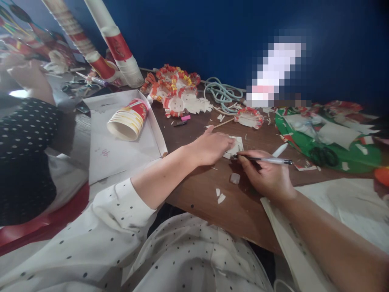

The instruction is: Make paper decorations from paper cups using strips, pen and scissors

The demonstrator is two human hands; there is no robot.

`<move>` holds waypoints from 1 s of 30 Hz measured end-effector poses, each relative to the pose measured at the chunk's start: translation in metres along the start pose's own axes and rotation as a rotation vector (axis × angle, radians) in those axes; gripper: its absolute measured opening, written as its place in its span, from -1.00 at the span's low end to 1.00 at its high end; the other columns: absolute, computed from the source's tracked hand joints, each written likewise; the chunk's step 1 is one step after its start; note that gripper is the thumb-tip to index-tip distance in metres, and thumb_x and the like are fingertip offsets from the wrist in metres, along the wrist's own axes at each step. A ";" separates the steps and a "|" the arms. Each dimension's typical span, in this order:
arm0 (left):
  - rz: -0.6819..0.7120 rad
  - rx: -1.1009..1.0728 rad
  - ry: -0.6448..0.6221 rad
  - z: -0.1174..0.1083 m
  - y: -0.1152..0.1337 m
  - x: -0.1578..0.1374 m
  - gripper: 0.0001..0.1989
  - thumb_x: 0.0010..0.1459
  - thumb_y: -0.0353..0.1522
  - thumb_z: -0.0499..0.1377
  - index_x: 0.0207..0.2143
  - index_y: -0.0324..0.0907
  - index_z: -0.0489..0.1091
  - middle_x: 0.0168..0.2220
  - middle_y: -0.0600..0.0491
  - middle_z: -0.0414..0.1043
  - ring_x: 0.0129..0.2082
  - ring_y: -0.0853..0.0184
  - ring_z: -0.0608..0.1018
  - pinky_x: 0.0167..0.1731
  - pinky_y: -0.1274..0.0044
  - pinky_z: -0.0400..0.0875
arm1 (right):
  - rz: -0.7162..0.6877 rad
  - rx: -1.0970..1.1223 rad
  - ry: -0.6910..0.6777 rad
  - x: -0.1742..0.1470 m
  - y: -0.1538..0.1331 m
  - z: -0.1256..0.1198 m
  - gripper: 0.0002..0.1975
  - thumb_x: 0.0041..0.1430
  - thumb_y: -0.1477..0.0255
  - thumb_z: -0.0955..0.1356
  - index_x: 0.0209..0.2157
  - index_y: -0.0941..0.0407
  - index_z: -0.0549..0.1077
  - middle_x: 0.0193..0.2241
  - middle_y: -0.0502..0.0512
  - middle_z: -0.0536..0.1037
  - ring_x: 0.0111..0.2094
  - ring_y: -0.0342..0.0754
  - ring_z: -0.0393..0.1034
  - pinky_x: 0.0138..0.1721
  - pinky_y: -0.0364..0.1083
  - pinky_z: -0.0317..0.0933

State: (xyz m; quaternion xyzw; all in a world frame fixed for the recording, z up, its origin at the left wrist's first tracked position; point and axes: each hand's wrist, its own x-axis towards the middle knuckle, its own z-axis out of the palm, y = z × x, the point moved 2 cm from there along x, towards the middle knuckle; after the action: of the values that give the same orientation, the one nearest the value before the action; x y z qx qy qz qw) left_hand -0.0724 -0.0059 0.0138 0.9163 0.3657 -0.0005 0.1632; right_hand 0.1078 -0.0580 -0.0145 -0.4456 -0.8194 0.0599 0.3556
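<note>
In the head view my right hand (269,174) is closed around a pen (273,160) with a clear and dark barrel. Its tip meets a small piece of white paper (239,142) lying on the brown table. My left hand (212,146) lies flat on the left part of that paper, fingers stretched out and partly covering it. What is drawn on the paper is too small to make out. A small translucent piece (235,178) and some paper scraps (221,198) are just in front of my hands.
Stacked paper cups (129,121) lie on a white box lid (101,162) to the left. Red-rimmed paper crafts (174,91) and a pale cord (223,95) are at the back. Black-handled scissors (323,156) rest on a green sheet (361,162). Another person's arm (33,83) is at far left.
</note>
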 end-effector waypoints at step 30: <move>0.001 -0.019 0.001 0.000 -0.001 0.001 -0.53 0.26 -0.58 -0.07 0.10 -0.07 0.40 0.29 0.05 0.29 0.32 0.26 0.26 0.36 0.12 -0.27 | 0.039 0.052 0.004 0.003 0.002 0.000 -0.80 0.28 0.35 0.33 -0.20 0.09 0.58 -0.35 0.12 0.62 -0.29 0.00 0.54 -0.20 -0.03 0.40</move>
State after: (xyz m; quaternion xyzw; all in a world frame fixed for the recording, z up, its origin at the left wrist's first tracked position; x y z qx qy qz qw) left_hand -0.0724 -0.0052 0.0132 0.9149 0.3653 0.0035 0.1718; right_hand 0.1078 -0.0549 -0.0139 -0.4522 -0.8081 0.0872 0.3673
